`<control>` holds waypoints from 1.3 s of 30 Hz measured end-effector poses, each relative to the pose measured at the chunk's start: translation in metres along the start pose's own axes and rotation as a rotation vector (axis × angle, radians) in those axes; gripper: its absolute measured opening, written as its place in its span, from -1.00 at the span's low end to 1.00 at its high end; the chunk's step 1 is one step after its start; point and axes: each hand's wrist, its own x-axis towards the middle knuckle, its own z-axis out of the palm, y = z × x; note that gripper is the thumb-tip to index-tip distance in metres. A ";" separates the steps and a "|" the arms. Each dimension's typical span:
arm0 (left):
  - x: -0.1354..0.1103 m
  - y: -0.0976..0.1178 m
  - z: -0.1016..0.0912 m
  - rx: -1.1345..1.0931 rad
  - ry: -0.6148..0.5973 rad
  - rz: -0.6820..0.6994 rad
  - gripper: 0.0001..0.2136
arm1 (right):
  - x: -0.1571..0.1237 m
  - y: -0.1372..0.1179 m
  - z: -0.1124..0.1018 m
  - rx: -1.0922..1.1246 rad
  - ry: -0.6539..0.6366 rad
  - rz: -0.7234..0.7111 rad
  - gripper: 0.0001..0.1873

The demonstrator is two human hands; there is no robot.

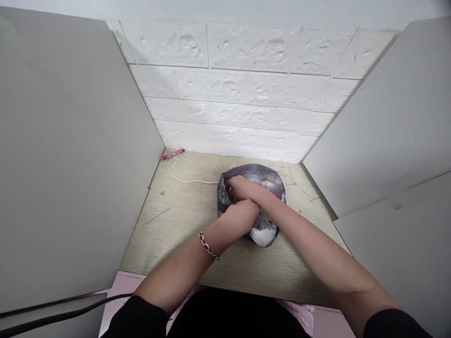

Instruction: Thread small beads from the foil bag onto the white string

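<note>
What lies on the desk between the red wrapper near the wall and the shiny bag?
A string of white beads lies there on the desk, reaching as far as the left edge of the bag; the head view shows it.

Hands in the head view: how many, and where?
2. The left hand, bracelet at its wrist, rests at the near side of the open bag; the right hand reaches into it just beyond. No others show.

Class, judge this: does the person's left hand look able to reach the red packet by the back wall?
Probably yes: the left hand rests at the bag, and only bare desk and a bead string lie between it and the red packet.
</note>
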 end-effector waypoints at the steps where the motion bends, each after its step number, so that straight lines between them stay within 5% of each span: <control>1: 0.002 -0.001 0.001 0.003 0.024 0.035 -0.71 | -0.001 0.003 -0.001 0.007 0.012 -0.018 -0.78; 6: 0.012 -0.001 -0.005 -0.020 0.116 0.192 -0.66 | -0.023 0.022 -0.018 0.377 0.311 -0.059 -0.82; 9: 0.018 -0.001 -0.012 -0.027 0.174 0.247 -0.77 | -0.046 0.035 -0.027 0.754 0.581 0.029 -0.79; 13: 0.022 -0.004 -0.016 -0.085 0.347 0.229 -0.77 | -0.073 0.046 -0.025 1.118 0.750 0.113 -0.76; 22: 0.020 -0.001 -0.031 -0.440 0.578 0.065 -0.81 | -0.093 0.041 -0.014 1.636 0.691 0.157 -0.73; 31: 0.023 -0.001 -0.023 -0.715 0.524 -0.173 -0.77 | -0.098 0.039 -0.004 1.900 0.488 0.117 -0.73; 39: 0.026 -0.002 -0.018 -0.890 0.514 -0.055 -0.90 | -0.095 0.037 -0.001 1.974 0.390 0.092 -0.72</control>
